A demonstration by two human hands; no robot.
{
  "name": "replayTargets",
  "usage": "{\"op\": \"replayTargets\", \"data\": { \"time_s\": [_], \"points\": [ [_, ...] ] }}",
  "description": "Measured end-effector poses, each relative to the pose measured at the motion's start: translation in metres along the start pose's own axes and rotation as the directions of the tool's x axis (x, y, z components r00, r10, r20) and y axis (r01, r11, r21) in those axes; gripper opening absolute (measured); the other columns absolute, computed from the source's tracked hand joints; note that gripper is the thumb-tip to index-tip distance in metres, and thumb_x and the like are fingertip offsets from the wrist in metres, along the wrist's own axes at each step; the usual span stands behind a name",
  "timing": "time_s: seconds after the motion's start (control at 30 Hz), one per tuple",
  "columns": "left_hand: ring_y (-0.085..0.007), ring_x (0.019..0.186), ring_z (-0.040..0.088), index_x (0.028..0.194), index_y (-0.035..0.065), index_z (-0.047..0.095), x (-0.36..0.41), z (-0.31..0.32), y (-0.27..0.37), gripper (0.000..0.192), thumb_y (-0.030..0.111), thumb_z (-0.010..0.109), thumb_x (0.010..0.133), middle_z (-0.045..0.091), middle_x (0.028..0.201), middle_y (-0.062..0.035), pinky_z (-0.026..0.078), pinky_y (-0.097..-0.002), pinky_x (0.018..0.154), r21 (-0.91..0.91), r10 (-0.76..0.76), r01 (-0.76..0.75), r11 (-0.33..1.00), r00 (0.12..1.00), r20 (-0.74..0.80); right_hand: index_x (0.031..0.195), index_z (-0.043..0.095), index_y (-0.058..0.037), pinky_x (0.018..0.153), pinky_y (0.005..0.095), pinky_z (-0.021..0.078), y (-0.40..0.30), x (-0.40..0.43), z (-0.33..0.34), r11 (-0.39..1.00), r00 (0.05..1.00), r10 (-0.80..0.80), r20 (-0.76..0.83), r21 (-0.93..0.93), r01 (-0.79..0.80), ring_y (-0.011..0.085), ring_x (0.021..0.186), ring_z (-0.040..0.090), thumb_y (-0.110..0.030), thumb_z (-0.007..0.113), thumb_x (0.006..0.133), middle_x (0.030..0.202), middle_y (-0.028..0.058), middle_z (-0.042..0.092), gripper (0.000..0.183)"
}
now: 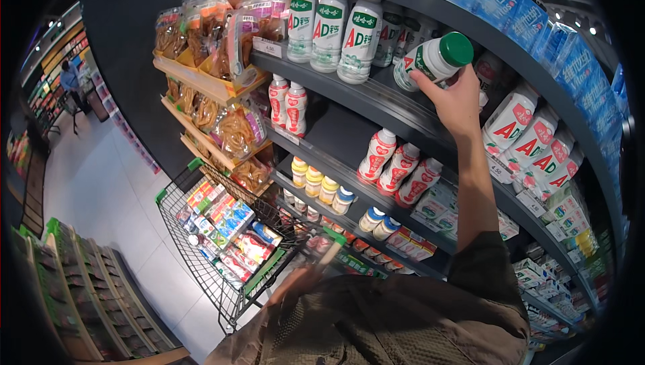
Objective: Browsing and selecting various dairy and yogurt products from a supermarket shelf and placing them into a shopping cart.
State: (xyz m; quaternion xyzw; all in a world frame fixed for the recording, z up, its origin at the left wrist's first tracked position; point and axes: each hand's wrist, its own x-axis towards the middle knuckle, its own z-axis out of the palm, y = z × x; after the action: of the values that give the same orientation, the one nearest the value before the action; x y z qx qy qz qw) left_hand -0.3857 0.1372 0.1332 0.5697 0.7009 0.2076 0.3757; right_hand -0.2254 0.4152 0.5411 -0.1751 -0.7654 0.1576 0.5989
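My right hand [448, 95] is shut on a white plastic drink bottle [426, 62] with a green cap. The bottle is tilted, its cap towards the upper right, in front of a shelf. To its left on that shelf stand several matching white bottles [330, 29]; further right are white bottles with pink labels [511, 118]. Low in the view, my left hand [300, 282] is on the tan handle [330, 254] of a wire shopping cart [189, 244], partly blurred and with its fingers mostly hidden. Cartons [229, 216] and red-and-white bottle packs [239, 259] lie in the cart.
Red-and-white bottles [378, 156] and yellow-labelled small bottles [313, 181] fill parts of lower shelves. Blue drink cartons [526, 19] line the shelf above. Bagged snacks [237, 128] sit on a side rack. An aisle floor [116, 163] runs left, with a person [70, 80] far off.
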Motion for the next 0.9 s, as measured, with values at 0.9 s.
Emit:
{"op": "replayTargets", "data": {
  "time_s": [0.9],
  "points": [
    [-0.0399,0.09,0.065,0.102,-0.0001,0.057,-0.007,0.006,-0.014,0.055,0.054,0.061,0.093,0.065,0.095,-0.0261,0.047,-0.0486,0.079,-0.166,0.033,-0.028,0.986,0.999,0.031,0.108,0.062,0.0161,0.083,0.0336,0.0531,0.058,0.06,0.018,0.759,0.793,0.54,0.284,0.243,-0.604,0.024,0.092,0.07,-0.019,0.085,0.075,0.101,0.0186,0.072,0.053]
  ]
}}
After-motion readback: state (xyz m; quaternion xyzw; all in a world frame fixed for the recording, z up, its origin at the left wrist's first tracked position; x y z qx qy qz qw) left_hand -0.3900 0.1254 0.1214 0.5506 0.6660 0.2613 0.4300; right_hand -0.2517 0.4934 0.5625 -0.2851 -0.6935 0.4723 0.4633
